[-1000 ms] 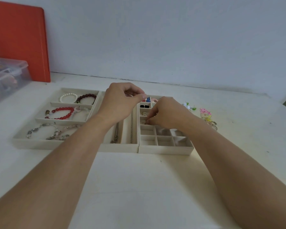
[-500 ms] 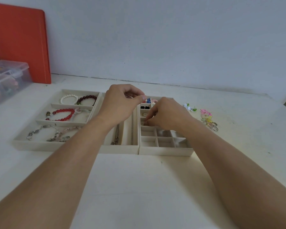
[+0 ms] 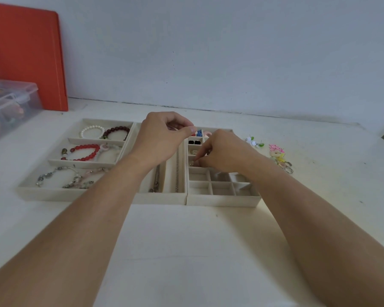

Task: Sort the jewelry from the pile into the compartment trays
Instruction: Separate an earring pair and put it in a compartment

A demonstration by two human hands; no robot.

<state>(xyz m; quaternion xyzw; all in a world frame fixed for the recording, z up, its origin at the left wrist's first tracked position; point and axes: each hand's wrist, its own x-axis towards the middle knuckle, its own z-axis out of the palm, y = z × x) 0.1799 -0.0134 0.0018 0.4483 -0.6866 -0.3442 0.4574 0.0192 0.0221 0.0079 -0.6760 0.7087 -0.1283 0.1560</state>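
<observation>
Both hands are over the trays near the far edge of the bench (image 3: pixel 186 251). The right hand (image 3: pixel 226 151) reaches down into the small-cell tray (image 3: pixel 222 199), fingers curled tight and pinching a tiny glinting piece (image 3: pixel 192 163), probably a ring or earring, in a cell along that tray's left column; it is too small to name for sure. The left hand (image 3: pixel 162 138) hovers above the seam between the long-slot tray (image 3: pixel 160 197) and the small-cell tray, thumb and forefinger pressed together in a narrow grip; whether anything sits between them cannot be told from here.

What remains of the pile (image 3: pixel 279 158) lies just beside the small-cell tray toward the bench's right edge: green-and-white earrings (image 3: pixel 255 141), a pink and yellow charm, a few metal rings. The bracelet tray (image 3: pixel 53 193) on the left already carries bead bracelets, and chains lie in the long slots.

By the look of it, these pieces weigh next to nothing and are hard, smooth and slippery, so they will skid or bounce if dropped from any height. Best taken by fingertip pinch across the hoop or the body of a stud, not the thin post, and set low into the cell. The rings at the pile's near end look tangled and may come up together.
</observation>
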